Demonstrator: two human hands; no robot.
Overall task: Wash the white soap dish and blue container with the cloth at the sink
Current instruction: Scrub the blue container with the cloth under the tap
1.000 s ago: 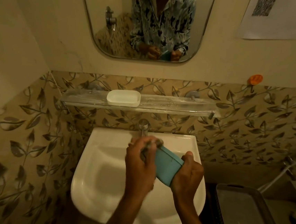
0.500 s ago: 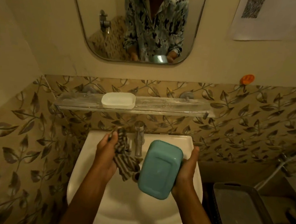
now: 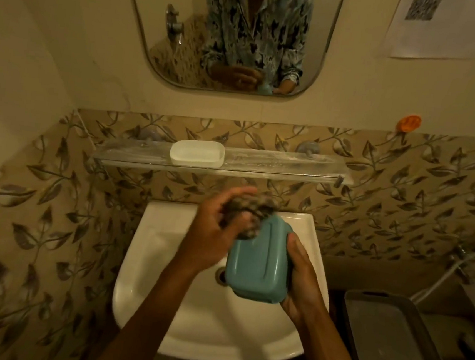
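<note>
Since half a second ago, my left hand (image 3: 214, 230) has carried the bunched cloth (image 3: 249, 211) from beside the blue container (image 3: 257, 264) onto its far end, fingers clamped around the wad. Right hand (image 3: 300, 278) grips the container's right edge, holding it base-up over the sink (image 3: 164, 260) drain. Motion blur on the cloth; contact looks firm, but I can't confirm it. White soap dish (image 3: 196, 153) sits on the glass shelf (image 3: 284, 167) above the sink, away from both hands. Judgement: container mid-scrub; whether the dish is washed, I can't tell.
</note>
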